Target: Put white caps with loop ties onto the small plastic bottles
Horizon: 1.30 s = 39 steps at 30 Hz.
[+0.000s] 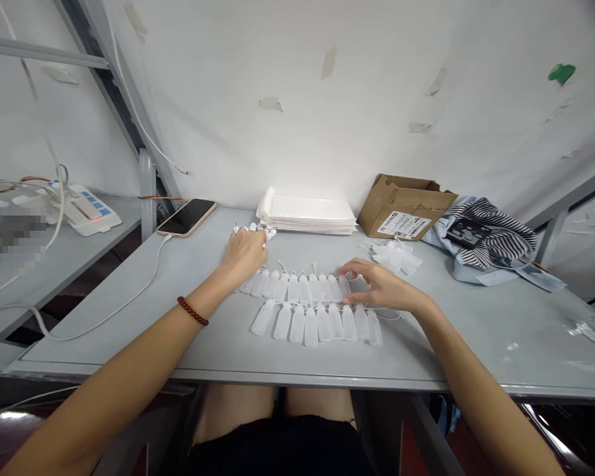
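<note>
Two rows of small translucent white plastic sleeves lie on the grey desk, the back row (pixel 305 289) just behind the front row (pixel 311 326). Thin white strings run from their tops. My left hand (pixel 245 251) reaches behind the back row's left end, its fingers curled down into a cluster of small white pieces (pixel 272 233). The fingertips are hidden, so what they pinch does not show. At the back row's right end is my right hand (pixel 379 285), thumb and fingers spread apart around the last sleeve (pixel 344 286); whether they touch it is unclear.
Behind the rows stand a stack of white cards or envelopes (pixel 310 213) and an open cardboard box (pixel 406 205). More translucent sleeves (pixel 395 256) lie before the box. A phone (pixel 187 218) with a white cable (pixel 151 281) rests at left. Striped cloth (pixel 500 231) is bunched at right.
</note>
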{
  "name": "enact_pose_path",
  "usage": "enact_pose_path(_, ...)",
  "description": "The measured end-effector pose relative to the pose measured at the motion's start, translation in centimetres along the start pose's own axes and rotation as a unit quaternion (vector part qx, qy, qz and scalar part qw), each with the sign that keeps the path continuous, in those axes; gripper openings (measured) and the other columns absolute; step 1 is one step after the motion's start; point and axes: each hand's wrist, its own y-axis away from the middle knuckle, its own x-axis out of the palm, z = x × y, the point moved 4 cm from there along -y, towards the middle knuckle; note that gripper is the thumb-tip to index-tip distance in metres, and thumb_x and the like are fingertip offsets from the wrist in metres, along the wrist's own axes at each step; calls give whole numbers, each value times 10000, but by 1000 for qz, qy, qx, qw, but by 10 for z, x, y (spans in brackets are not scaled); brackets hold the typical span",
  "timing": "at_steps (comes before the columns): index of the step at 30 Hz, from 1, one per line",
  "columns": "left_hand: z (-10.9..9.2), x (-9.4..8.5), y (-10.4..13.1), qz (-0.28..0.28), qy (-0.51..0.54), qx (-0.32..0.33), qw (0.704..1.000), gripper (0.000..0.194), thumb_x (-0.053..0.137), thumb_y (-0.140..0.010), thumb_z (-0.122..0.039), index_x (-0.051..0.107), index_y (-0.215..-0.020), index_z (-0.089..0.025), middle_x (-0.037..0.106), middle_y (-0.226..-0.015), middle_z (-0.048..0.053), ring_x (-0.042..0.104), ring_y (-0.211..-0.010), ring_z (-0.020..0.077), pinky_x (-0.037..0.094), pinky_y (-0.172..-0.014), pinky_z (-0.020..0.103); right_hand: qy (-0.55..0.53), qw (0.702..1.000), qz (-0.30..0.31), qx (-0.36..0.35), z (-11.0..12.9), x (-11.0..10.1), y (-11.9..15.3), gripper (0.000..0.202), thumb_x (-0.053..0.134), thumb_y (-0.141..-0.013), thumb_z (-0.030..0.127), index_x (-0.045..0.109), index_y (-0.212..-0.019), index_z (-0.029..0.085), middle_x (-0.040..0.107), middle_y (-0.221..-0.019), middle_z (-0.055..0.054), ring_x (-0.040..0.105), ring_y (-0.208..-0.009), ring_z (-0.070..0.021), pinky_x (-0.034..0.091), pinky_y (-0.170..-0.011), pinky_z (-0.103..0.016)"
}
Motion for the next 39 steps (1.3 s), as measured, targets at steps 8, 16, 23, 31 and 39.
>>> enact_pose_path(8,2,1,0,-15,57,-21,998,293,487,-767,-131,654,-1009,-144,690,-916,135,551,-1018,353,413,-826,445,12,1000,4,-18,-6,3,0,539,685,-740,458,552,-1189,191,542,-1179,-110,566,-1037,-254,441,-917,-419)
enact_pose_path(16,1,-10,1,-39,230,-74,969,397,558,-727,-195,607,-1113,-119,678,-958,117,588,-993,298,426,-872,392,-7,993,-101,-56,-1,-10,2,483,728,-710,395,595,-1140,221,605,-1129,-84,581,-970,-247,507,-784,-403)
enact_pose_path(23,-20,-9,10,59,522,-61,849,346,554,-812,-343,646,-1092,-160,647,-1052,80,610,-811,154,495,-769,312,-55,959,-234,-150,20,-12,7,463,743,-727,334,601,-1162,261,603,-1157,-68,588,-992,-231,531,-827,-409)
enact_pose_path(31,-60,-9,31,185,773,-47,605,168,656,-791,-186,664,-950,-134,620,-893,38,601,-847,135,415,-949,373,-77,935,-268,-219,44,2,12,509,755,-727,299,592,-1209,292,569,-1177,-75,576,-989,-227,570,-748,-379)
enact_pose_path(39,-74,-10,40,212,804,-60,552,92,684,-771,-129,678,-861,-110,654,-856,37,629,-846,132,419,-962,356,-210,925,-235,-214,45,2,11,442,783,-698,255,657,-1118,311,600,-1108,-58,579,-1002,-230,567,-750,-379)
